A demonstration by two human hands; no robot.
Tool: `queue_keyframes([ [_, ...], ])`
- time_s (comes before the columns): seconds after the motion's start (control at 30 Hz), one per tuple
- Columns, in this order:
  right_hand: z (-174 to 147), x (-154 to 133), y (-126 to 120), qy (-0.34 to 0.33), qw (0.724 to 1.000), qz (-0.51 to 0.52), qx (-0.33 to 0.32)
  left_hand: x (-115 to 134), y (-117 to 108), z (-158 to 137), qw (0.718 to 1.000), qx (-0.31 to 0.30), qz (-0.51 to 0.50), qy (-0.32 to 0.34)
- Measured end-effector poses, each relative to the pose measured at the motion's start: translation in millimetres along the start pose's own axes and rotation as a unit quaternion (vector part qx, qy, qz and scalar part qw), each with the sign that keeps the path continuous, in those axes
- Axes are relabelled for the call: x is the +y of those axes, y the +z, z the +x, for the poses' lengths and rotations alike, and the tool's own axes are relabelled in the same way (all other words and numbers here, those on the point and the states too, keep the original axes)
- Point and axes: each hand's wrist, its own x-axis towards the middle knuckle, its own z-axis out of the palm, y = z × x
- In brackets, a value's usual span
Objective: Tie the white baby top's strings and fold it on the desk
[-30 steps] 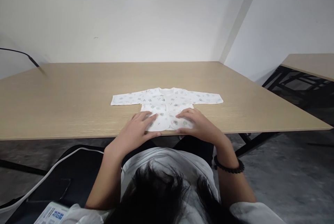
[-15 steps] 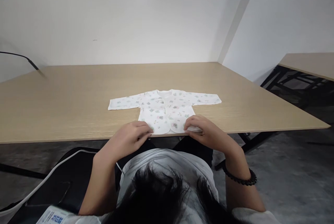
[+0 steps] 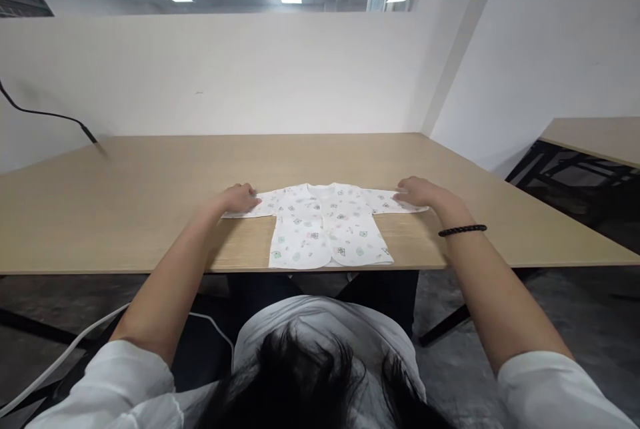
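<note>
A white baby shirt (image 3: pixel 325 232) with small printed pictures lies flat on the table, front side up and sleeves stretched out to both sides. Its lower hem is at the table's near edge. My left hand (image 3: pixel 240 198) rests on the left sleeve near the cuff, its thumb and fingers apart. Over the outer part of the other sleeve lies my right hand (image 3: pixel 416 191), its thumb also apart from the fingers. Both hands touch the cloth and partly cover the sleeves.
The wooden table (image 3: pixel 150 175) reaches back to a white wall (image 3: pixel 300 75). A black cable (image 3: pixel 75 119) stands at the far left. Another table (image 3: pixel 595 139) is on the right. A white cord (image 3: pixel 65 359) runs below at the left.
Both hands have left the lower hem corners and moved up and outward onto the sleeves. The shirt still lies flat, and the camera view has tilted up slightly.
</note>
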Motion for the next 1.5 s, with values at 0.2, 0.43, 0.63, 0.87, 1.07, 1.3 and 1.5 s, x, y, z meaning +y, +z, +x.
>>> queue_keyframes([
  [0.2,0,11,16,-0.068,0.997,0.045,0.011,-8,-5,-3,0.996,0.005,-0.031,0.078],
  [0.43,-17,27,2,-0.183,0.957,0.217,0.051,-24,-32,-24,0.971,-0.006,-0.191,0.143],
  [0.63,-27,31,-17,-0.177,0.958,0.218,-0.055,-41,-47,-22,0.966,-0.112,-0.149,0.179],
  [0.87,-16,5,-48,-0.202,0.935,0.165,0.238,-11,-85,-20,0.954,0.27,-0.017,0.131],
  [1.07,-40,2,-54,-0.224,0.891,0.153,0.365,0,-87,-62,0.895,0.433,-0.01,0.107],
  [1.3,-107,19,9,-0.24,0.946,0.181,0.122,-18,-2,-108,0.985,0.128,0.004,0.118],
  [1.5,-152,24,28,-0.158,0.953,0.225,0.129,-21,9,-160,0.989,0.069,-0.044,0.123],
])
